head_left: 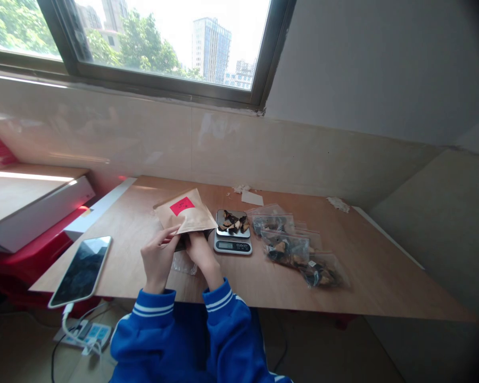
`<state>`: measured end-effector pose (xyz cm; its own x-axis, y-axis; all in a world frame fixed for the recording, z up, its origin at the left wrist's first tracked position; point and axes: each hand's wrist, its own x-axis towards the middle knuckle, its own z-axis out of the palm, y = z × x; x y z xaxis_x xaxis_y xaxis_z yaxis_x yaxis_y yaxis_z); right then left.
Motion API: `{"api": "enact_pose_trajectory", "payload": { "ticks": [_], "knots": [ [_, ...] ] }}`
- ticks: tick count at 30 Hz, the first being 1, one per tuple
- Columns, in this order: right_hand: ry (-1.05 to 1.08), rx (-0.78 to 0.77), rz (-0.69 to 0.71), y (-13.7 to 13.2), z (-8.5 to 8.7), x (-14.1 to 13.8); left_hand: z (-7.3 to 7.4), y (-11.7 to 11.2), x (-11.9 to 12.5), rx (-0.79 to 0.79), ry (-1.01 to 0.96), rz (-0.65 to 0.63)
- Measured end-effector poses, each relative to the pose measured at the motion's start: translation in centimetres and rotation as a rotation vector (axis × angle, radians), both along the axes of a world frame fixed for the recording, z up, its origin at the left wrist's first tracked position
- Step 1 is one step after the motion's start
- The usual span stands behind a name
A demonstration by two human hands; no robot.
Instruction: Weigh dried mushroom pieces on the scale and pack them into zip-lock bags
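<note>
A kraft paper bag (187,214) with a red label stands tilted on the plywood table (375,271), held up in front of me. My left hand (157,256) pinches its lower front edge, and my right hand (199,252) grips the bag's lower part beside it. Just below my hands lies a clear plastic bag (184,263), partly hidden by them. To the right, a digital kitchen scale (232,243) carries dark dried slices (232,222). Several clear zip bags of similar dark pieces (287,249) lie further right.
A smartphone (81,271) lies at the table's left edge, its white cable running down to a power strip (83,335) on the floor. A white box (32,223) and red furniture (35,255) stand left. Paper scraps (252,198) lie along the wall.
</note>
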<state>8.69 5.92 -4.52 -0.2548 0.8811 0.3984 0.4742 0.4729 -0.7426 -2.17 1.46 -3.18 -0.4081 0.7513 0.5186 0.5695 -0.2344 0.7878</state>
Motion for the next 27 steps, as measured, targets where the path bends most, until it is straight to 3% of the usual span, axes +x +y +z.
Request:
{"api": "enact_pose_trajectory", "payload": {
  "ticks": [6,20,24,27],
  "knots": [
    [0.119,-0.051,-0.004,-1.3,0.7,1.0,0.3,-0.1,0.0,-0.025,-0.001,0.021],
    [0.255,0.079,-0.036,-3.8,2.7,2.6,0.3,0.1,0.0,-0.003,0.004,0.035],
    [0.346,0.014,0.019,-4.6,3.4,3.2,0.7,-0.1,-0.1,-0.005,0.012,0.058],
    [0.508,-0.100,0.147,-5.4,4.3,4.1,1.3,-0.3,-0.3,0.004,0.032,0.102]
  ]
}}
